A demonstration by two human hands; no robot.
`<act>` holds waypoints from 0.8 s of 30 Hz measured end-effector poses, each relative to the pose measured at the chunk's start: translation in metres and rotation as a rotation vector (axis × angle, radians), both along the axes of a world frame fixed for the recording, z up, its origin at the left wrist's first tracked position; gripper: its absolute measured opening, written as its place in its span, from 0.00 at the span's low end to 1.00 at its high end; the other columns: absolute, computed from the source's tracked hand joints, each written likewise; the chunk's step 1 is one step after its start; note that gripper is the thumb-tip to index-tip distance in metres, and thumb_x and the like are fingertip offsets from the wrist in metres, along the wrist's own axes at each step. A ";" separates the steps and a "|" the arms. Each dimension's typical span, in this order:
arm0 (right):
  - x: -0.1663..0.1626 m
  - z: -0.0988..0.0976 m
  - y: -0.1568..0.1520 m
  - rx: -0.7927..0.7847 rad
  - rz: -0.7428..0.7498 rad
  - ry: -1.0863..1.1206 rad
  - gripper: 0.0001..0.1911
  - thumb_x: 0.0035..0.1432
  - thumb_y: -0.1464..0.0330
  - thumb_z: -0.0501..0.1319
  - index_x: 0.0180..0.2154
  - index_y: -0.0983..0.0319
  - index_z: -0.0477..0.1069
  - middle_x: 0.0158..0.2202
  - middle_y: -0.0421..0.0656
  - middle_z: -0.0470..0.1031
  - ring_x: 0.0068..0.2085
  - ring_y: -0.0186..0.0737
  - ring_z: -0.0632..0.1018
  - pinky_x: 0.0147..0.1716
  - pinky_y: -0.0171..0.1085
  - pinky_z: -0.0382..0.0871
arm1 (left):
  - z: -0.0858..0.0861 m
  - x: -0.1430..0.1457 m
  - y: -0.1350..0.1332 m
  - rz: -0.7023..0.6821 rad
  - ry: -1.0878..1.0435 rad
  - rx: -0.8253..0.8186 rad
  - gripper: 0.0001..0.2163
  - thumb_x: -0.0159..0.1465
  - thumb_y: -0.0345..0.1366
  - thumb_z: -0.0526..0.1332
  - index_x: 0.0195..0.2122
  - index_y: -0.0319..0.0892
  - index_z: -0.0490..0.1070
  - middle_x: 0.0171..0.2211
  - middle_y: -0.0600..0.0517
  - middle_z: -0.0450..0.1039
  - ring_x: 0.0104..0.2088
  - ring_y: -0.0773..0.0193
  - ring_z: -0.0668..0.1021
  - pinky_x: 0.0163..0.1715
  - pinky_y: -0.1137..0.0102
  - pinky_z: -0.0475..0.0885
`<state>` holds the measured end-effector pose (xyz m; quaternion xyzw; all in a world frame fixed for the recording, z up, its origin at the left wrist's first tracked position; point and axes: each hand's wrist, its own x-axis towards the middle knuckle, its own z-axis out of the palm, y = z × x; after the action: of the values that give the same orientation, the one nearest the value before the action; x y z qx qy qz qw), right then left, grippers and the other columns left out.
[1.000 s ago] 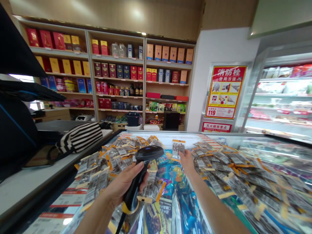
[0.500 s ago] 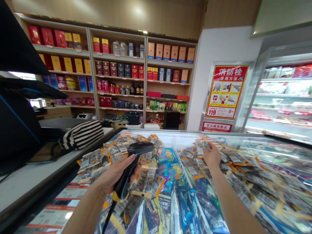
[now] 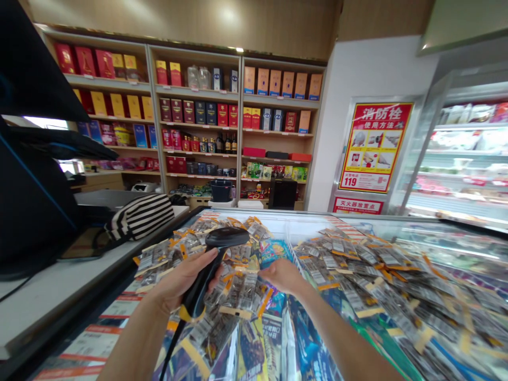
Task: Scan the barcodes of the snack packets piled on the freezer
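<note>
My left hand [image 3: 183, 280] is wrapped round a black handheld barcode scanner [image 3: 227, 237], its head pointing right and its cord running down. Beneath it lies a heap of small clear packets [image 3: 194, 238] with dark contents and orange and cream ends. My right hand [image 3: 283, 276] has its fingers curled in a pinch at the edge of a small packet [image 3: 246, 288], just right of and below the scanner's head; the fingertips are partly hidden. Another heap of the same packets [image 3: 381, 280] spreads to the right.
The heaps lie on a chest freezer holding blue ice-cream packs [image 3: 273, 251] and a white wire divider [image 3: 294, 254]. At left stand a black checkout terminal [image 3: 35, 185] and a striped pouch [image 3: 143, 216] on a counter. Shelves of boxes [image 3: 194, 112] line the back wall.
My right hand has moved left and nearer, from the right-hand heap to the packets beside the scanner. My left hand still holds the scanner in nearly the same place.
</note>
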<state>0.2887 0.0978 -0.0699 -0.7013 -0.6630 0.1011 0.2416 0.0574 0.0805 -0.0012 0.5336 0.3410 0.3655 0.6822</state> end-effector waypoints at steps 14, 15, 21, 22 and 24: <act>-0.020 -0.015 0.001 0.116 0.237 0.215 0.25 0.35 0.58 0.62 0.39 0.60 0.69 0.37 0.45 0.73 0.35 0.43 0.72 0.32 0.35 0.60 | 0.001 -0.026 -0.010 0.118 0.016 -0.048 0.14 0.50 0.45 0.58 0.23 0.37 0.65 0.18 0.54 0.67 0.15 0.73 0.67 0.15 0.78 0.61; -0.022 -0.015 0.002 0.093 0.261 0.244 0.22 0.35 0.60 0.62 0.37 0.60 0.70 0.32 0.43 0.74 0.33 0.41 0.72 0.30 0.34 0.61 | -0.001 -0.030 -0.013 0.135 0.017 -0.041 0.14 0.50 0.45 0.58 0.23 0.38 0.66 0.18 0.53 0.68 0.15 0.73 0.67 0.15 0.78 0.61; -0.017 -0.004 -0.007 -0.039 0.160 0.633 0.05 0.37 0.69 0.58 0.22 0.62 0.67 0.14 0.34 0.65 0.20 0.32 0.68 0.20 0.30 0.57 | -0.017 -0.049 -0.036 0.195 0.030 -0.082 0.14 0.49 0.45 0.59 0.24 0.38 0.66 0.18 0.53 0.69 0.15 0.72 0.67 0.14 0.78 0.61; -0.011 -0.001 -0.010 -0.035 0.106 0.742 0.05 0.37 0.68 0.57 0.22 0.62 0.65 0.13 0.33 0.64 0.19 0.33 0.69 0.19 0.30 0.57 | -0.019 -0.049 -0.039 0.205 0.033 -0.096 0.13 0.49 0.45 0.59 0.24 0.38 0.66 0.18 0.53 0.69 0.15 0.72 0.68 0.14 0.78 0.61; 0.004 0.003 -0.016 0.017 0.010 0.972 0.07 0.38 0.66 0.57 0.23 0.61 0.62 0.14 0.33 0.65 0.21 0.35 0.71 0.19 0.31 0.59 | -0.020 -0.048 -0.045 0.216 0.018 -0.098 0.13 0.50 0.45 0.59 0.24 0.37 0.66 0.18 0.53 0.68 0.15 0.73 0.67 0.14 0.77 0.61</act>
<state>0.2922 0.0820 -0.0673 -0.5679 -0.4775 0.4126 0.5284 0.0089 0.0360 -0.0217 0.4629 0.4200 0.4148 0.6612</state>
